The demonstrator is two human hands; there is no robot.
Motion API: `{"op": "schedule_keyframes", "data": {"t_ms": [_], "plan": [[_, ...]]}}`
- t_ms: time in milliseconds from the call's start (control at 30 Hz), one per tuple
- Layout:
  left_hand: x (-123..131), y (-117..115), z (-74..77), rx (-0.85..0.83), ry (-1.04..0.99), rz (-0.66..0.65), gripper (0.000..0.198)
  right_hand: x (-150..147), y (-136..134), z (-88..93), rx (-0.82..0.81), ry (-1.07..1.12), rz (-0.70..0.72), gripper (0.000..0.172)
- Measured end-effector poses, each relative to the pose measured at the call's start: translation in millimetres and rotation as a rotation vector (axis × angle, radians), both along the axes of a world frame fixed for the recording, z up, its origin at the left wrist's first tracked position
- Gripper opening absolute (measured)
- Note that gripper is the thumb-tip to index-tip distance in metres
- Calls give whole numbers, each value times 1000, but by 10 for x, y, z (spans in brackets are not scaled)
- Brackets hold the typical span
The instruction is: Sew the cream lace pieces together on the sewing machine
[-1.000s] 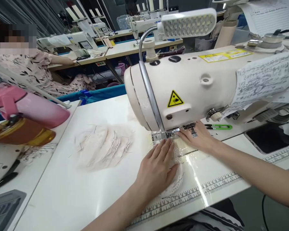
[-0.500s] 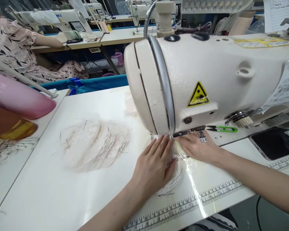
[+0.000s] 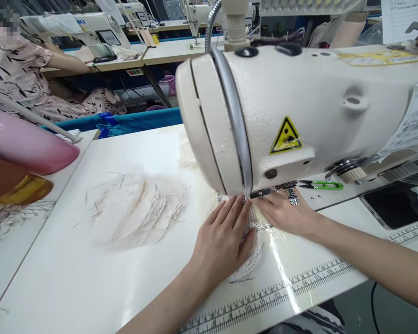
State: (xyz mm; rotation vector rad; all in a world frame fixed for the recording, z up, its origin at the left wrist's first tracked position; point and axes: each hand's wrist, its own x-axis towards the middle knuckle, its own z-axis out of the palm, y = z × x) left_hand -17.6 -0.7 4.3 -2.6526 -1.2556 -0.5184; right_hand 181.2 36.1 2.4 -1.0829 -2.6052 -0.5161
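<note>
My left hand [image 3: 224,236] lies flat, fingers together, pressing a small cream lace piece [image 3: 251,262] onto the white table just in front of the needle area of the cream sewing machine [image 3: 299,111]. My right hand [image 3: 285,211] rests on the same lace piece from the right, fingertips at the presser foot, which the machine head mostly hides. To the left lies a fanned pile of finished lace pieces [image 3: 135,211] with loose thread ends.
Green thread snips [image 3: 320,185] lie behind my right hand. A pink and amber object [image 3: 24,157] sits at the left edge. A ruler strip [image 3: 282,290] runs along the table's front edge. A person in a patterned top [image 3: 24,79] sits at back left, among other machines.
The view has moved closer and lower toward the machine head. Both hands stay pressed on the lace piece at the needle, shifted only slightly.
</note>
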Motion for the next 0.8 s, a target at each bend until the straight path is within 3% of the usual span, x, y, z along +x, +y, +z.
{"op": "schedule_keyframes", "data": {"t_ms": [267,800], "plan": [[6,-10,-9,15,-19,4,48,0,-12,-41,6,38,47,43],[18,9,-9,-2,-33,16,48,-35,-12,-7,-84,9,2,39]]}}
